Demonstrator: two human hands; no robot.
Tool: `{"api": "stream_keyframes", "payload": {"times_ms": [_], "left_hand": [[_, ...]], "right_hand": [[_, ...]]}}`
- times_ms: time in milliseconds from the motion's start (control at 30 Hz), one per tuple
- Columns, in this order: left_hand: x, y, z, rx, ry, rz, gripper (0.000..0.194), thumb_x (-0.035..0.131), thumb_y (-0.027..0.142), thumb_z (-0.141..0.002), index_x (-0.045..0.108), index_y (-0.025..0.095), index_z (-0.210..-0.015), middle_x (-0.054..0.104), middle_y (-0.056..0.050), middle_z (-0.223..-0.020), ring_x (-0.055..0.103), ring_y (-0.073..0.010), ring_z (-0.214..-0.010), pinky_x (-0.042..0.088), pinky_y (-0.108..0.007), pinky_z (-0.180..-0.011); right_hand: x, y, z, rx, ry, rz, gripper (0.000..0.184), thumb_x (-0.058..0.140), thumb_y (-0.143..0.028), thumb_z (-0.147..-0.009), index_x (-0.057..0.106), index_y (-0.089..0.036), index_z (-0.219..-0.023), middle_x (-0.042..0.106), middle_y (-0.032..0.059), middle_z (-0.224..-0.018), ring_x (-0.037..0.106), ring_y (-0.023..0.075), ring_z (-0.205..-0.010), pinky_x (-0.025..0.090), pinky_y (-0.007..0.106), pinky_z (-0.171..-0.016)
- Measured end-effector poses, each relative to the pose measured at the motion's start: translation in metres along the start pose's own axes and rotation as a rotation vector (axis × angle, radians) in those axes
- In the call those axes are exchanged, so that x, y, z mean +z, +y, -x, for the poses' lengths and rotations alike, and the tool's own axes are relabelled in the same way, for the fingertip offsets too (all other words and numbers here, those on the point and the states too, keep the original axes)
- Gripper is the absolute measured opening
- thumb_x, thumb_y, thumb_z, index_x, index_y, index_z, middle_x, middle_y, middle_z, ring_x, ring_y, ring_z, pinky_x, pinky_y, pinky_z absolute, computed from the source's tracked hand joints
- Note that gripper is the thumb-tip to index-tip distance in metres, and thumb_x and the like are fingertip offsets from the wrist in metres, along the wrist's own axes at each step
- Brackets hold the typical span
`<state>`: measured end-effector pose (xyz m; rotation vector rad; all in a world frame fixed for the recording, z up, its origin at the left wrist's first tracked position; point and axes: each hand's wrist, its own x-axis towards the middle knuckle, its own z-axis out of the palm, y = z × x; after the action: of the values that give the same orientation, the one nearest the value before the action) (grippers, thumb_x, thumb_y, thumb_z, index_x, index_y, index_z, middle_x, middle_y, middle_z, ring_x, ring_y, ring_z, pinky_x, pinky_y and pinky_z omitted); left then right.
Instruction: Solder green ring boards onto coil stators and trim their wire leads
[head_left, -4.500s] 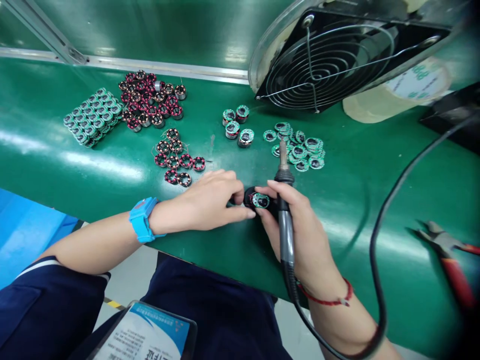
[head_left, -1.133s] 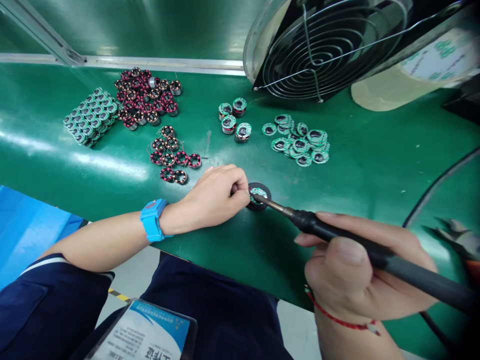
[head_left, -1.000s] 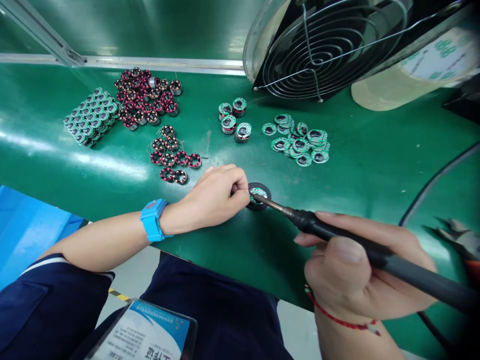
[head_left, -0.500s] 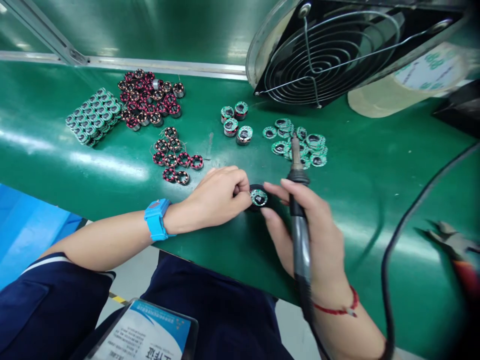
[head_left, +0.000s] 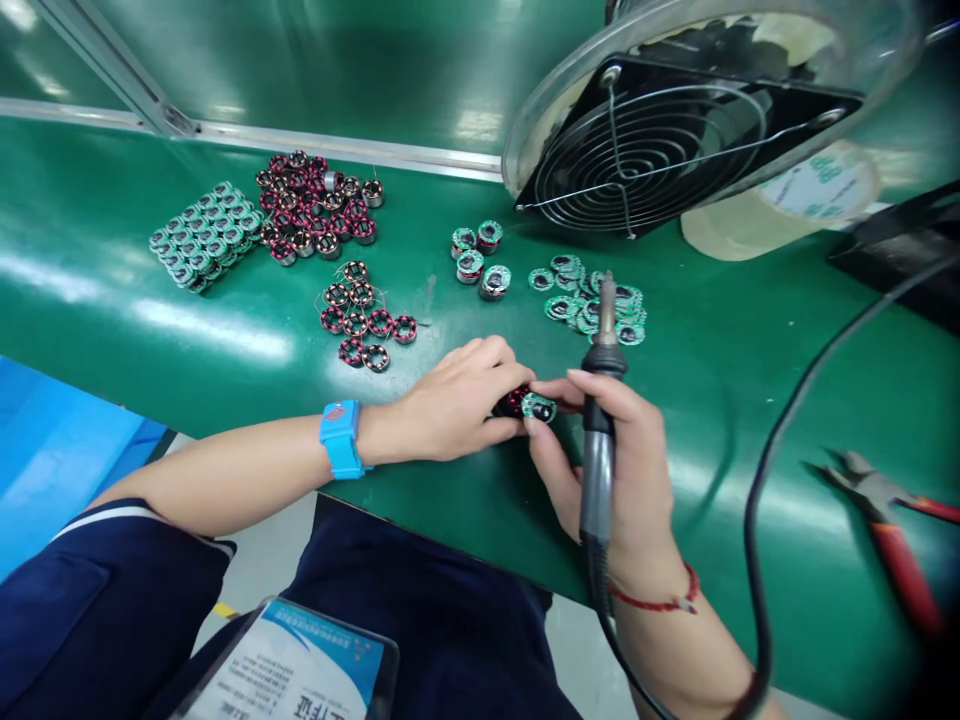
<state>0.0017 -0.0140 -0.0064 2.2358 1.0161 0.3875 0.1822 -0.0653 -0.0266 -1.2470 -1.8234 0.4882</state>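
Observation:
My left hand (head_left: pixel 472 405) is closed around a dark round holder, mostly hidden by the fingers, with a red-wound coil core (head_left: pixel 514 401) showing in it. Thumb and forefinger of my right hand (head_left: pixel 634 440) pinch a small round green circuit board (head_left: pixel 538 407) at the core's right side. That same hand also grips a soldering iron (head_left: pixel 598 485), its tip pointing away from me. Beyond the iron's tip lies a loose pile of round green boards (head_left: pixel 566 307). Farther left stand several cores topped with boards (head_left: pixel 470 262).
Loose wound cores (head_left: pixel 355 323) lie left of centre, with a larger heap (head_left: pixel 319 205) and a block of green-topped parts (head_left: pixel 202 235) behind. A fan with a wire guard (head_left: pixel 630 170) overhangs the back. Red-handled cutters (head_left: pixel 892 530) and the iron's cable (head_left: pixel 757 480) are at right.
The green board, earlier lying face up in the dark round holder, is now shifted right, and the red windings show beside it. Both hands have come closer together. The camera view has shifted slightly.

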Motion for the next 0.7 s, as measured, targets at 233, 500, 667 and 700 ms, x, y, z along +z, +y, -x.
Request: {"api": "stream_keyframes", "payload": {"times_ms": [233, 500, 667, 700], "left_hand": [[-0.001, -0.007, -0.01, 0.084, 0.02, 0.107, 0.008, 0.056, 0.017, -0.081, 0.058, 0.014, -0.089, 0.051, -0.003, -0.086, 0.049, -0.0154, -0.08, 0.042, -0.028, -0.073], [-0.017, -0.007, -0.005, 0.03, 0.04, 0.247, 0.019, 0.061, 0.034, -0.088, 0.06, 0.016, -0.09, 0.056, -0.001, -0.083, 0.051, -0.0128, -0.077, 0.041, -0.025, -0.071], [-0.017, 0.001, -0.003, -0.213, -0.044, 0.746, 0.03, 0.066, 0.019, -0.084, 0.062, 0.016, -0.114, 0.064, -0.003, -0.093, 0.059, -0.013, -0.082, 0.048, -0.026, -0.074], [-0.017, 0.003, -0.003, -0.263, -0.071, 0.865, 0.032, 0.064, 0.016, -0.085, 0.061, 0.016, -0.118, 0.064, -0.002, -0.09, 0.059, -0.0118, -0.079, 0.049, -0.025, -0.072]], "right_hand": [[-0.003, 0.003, 0.004, 0.177, -0.024, -0.153, 0.053, 0.067, -0.018, -0.083, 0.044, -0.03, -0.13, 0.065, 0.0059, -0.114, 0.068, 0.0203, -0.104, 0.058, 0.044, -0.092], [-0.003, 0.001, 0.005, 0.186, 0.032, -0.23, 0.05, 0.069, -0.016, -0.081, 0.047, -0.027, -0.124, 0.066, 0.0067, -0.114, 0.071, 0.0181, -0.097, 0.061, 0.039, -0.085], [-0.005, 0.001, 0.002, -0.026, 0.082, -0.069, 0.053, 0.071, -0.014, -0.077, 0.05, -0.028, -0.124, 0.071, 0.0051, -0.108, 0.07, 0.0221, -0.098, 0.059, 0.044, -0.085], [-0.006, 0.0, 0.0, -0.079, 0.076, -0.051, 0.054, 0.071, -0.012, -0.077, 0.05, -0.029, -0.125, 0.072, 0.0046, -0.108, 0.07, 0.0217, -0.098, 0.059, 0.043, -0.086]]}}
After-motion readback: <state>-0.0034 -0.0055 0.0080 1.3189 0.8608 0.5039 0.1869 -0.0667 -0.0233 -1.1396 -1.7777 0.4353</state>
